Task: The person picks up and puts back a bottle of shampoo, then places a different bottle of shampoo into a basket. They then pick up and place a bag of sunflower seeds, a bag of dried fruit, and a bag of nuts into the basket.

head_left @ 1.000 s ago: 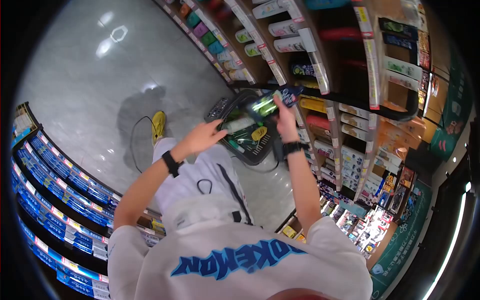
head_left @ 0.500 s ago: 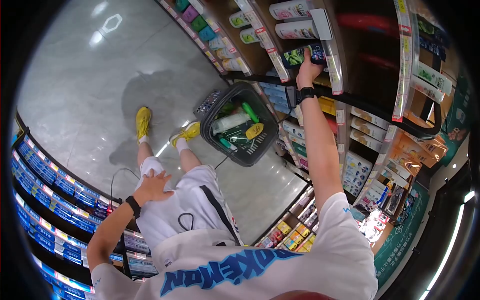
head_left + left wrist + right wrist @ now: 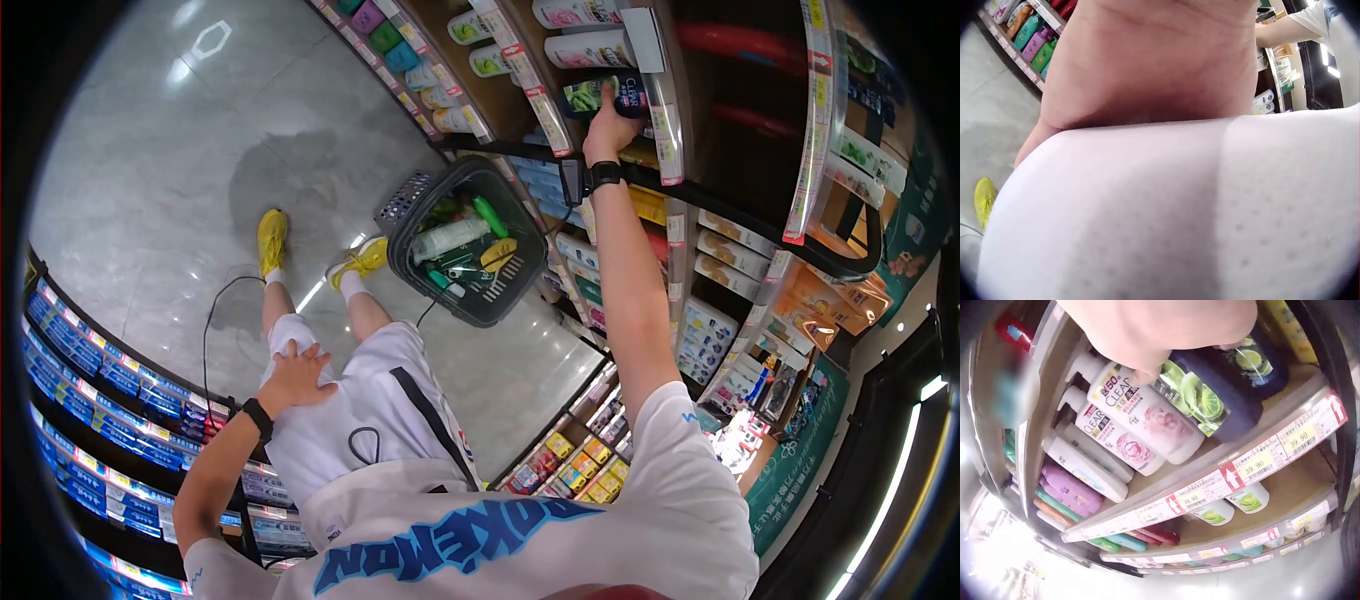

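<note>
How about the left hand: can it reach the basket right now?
Probably yes, with a lean. The left hand rests flat on the shorts, holding nothing; the open-topped basket sits ahead by the shoes, with nothing between them. It lies past the knee, though.

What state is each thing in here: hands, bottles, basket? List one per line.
right hand: grips the dark blue bottle at the shelf.
dark blue bottle: held, beside the white bottles.
white bottles: standing in a row on the shelf.
left hand: flat, resting on the shorts.
basket: on the floor, holding several products.
</note>
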Demonstrator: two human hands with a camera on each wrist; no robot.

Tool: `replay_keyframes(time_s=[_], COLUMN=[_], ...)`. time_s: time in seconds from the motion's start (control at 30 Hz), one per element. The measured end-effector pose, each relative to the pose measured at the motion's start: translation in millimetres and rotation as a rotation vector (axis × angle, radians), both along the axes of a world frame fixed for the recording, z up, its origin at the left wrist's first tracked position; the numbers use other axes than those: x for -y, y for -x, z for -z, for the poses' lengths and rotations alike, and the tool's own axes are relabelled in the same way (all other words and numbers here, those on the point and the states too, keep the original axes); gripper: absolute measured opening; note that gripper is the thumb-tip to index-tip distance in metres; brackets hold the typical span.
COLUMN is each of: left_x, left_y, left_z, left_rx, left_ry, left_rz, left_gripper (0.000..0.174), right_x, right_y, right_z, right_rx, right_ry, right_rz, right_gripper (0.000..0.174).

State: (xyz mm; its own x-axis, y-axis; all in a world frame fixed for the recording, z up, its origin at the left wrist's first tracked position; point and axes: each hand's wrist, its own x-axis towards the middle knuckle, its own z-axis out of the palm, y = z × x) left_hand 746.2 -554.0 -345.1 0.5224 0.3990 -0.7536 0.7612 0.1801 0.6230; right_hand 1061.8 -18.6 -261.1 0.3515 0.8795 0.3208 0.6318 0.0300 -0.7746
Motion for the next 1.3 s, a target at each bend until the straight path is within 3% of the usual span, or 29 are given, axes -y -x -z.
replay_keyframes(time_s=[0.07,0.17,0.27,0.37,0.4,0.47,0.5,0.53,0.6,0.63,0.67,0.7,0.73,0.87,0.93,1.03,1.13,1.23,1.27,1.3], left_x=[-2,1,4,5,7,17,18,16,21,13,26,26,24,50,31,51,77,72,73,76], left_y=[0,0,3,4,3,-4,-1,-2,1,7,8,12,21,49,66,78,86,87,87,86], left_z=[-1,0,0,0,-1,9,6,5,11,1,16,10,1,-2,-75,-108,-129,-139,-145,-152], left_rx=[0.002,0.007,0.011,0.011,0.010,0.021,0.050,0.070,0.084,0.079,0.110,0.146,0.262,0.251,0.145,0.131,0.141,-0.007,-0.051,-0.089], left_ry=[0.015,0.016,0.007,-0.005,-0.008,-0.028,-0.020,-0.025,-0.019,0.012,-0.074,-0.108,-0.134,-0.251,-0.112,-0.102,-0.085,-0.133,-0.137,-0.136], left_rz=[0.002,-0.001,-0.010,-0.028,-0.032,-0.049,-0.065,-0.092,-0.076,-0.037,-0.013,0.014,-0.067,-0.143,-0.170,-0.295,-0.431,-0.403,-0.388,-0.369], left_gripper=[0.073,0.074,0.074,0.073,0.072,0.071,0.071,0.071,0.076,0.083,0.077,0.071,0.066,0.065,0.059,0.067,0.077,0.063,0.059,0.055], right_x=[-10,4,0,-8,-3,-8,-20,-10,-22,-21,-24,-33,-38,-22,-19,-1,4,13,27,41], right_y=[-14,14,0,-8,-2,-9,-31,-10,-23,-18,-23,-35,-34,-15,5,15,13,16,17,15], right_z=[6,-19,8,14,14,18,37,18,36,23,26,41,50,36,12,-17,-4,-6,-7,-9], right_rx=[0.266,-0.083,-0.266,-0.277,-0.272,-0.173,0.446,0.202,0.328,0.157,0.195,0.235,0.225,0.418,0.337,0.131,0.129,0.030,0.135,-0.012], right_ry=[0.080,0.201,0.095,0.180,0.090,0.126,0.154,0.205,0.116,0.201,0.141,0.107,-0.006,-0.003,0.101,0.357,0.285,0.293,0.085,0.220], right_rz=[0.089,0.080,-0.033,-0.050,-0.081,-0.091,0.145,0.147,0.187,0.080,0.037,0.041,0.089,0.331,0.395,0.465,0.463,0.530,0.422,0.296], right_gripper=[0.089,0.078,0.070,0.071,0.069,0.069,0.079,0.089,0.074,0.052,0.037,0.034,0.038,0.064,0.070,0.068,0.067,0.062,0.051,0.044])
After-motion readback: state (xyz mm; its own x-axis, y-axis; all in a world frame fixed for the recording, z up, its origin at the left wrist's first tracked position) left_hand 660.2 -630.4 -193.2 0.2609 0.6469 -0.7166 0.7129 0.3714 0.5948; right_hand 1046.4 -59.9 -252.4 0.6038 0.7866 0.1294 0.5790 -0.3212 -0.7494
